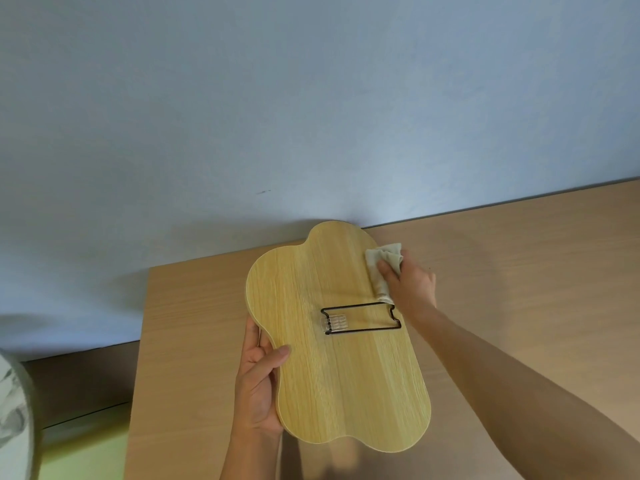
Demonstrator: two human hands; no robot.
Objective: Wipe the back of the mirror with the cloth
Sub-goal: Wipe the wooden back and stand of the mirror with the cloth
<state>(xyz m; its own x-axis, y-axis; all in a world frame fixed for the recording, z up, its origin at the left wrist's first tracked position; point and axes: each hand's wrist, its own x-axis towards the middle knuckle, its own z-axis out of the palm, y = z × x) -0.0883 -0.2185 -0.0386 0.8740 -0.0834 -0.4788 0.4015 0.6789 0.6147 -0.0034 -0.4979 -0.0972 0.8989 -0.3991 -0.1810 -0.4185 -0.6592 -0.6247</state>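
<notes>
The mirror (332,368) faces away from me, showing its wavy-edged, light wood-grain back, held tilted above the table. A black wire stand (360,318) with a clear plastic clip lies folded flat across its middle. My left hand (258,382) grips the mirror's lower left edge, thumb on the back. A beige cloth (381,268) is pressed against the upper right part of the back by my right hand (410,285), whose fingers are closed over it.
A light brown wooden table (519,289) lies under the mirror, its far edge against a pale blue wall (277,116). The table's left edge runs at about a quarter of the view. A pale patterned fabric thing (12,410) and a yellow-green floor sit at lower left.
</notes>
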